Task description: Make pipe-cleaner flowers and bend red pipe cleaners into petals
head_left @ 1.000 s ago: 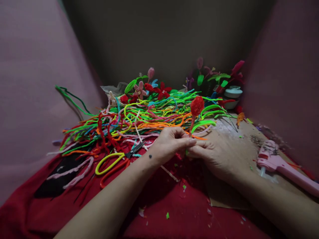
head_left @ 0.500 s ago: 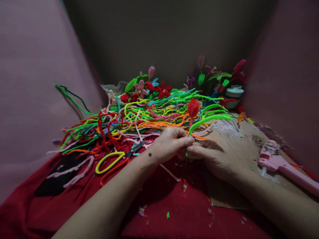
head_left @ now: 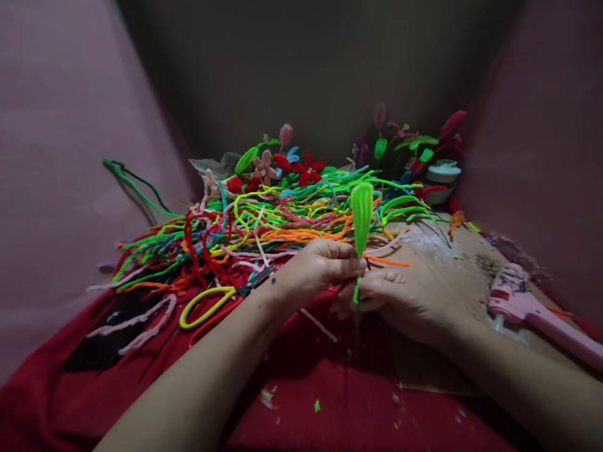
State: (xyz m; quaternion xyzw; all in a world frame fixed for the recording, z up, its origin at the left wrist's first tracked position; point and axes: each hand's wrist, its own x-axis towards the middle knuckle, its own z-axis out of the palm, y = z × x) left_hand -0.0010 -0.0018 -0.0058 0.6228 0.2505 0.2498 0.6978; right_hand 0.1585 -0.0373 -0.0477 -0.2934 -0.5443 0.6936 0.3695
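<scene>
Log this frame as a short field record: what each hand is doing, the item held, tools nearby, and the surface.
left hand: left hand pinches the stem just under the green loop
right hand: right hand grips the stem lower down
held item: green pipe-cleaner loop, upright on a thin stem
tools: yellow-handled scissors left of the hands; pink glue gun at right
surface: red cloth
behind: pile of coloured pipe cleaners

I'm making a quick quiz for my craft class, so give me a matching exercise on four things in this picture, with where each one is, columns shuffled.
Things:
1. green pipe-cleaner piece
2. scissors
3. pink glue gun
4. white lidded jar

Places:
A. lying at the right edge
B. pinched by left hand and right hand
C. far right, among finished flowers
D. on red cloth, left of the hands

Pairs: 1-B, 2-D, 3-A, 4-C
</scene>
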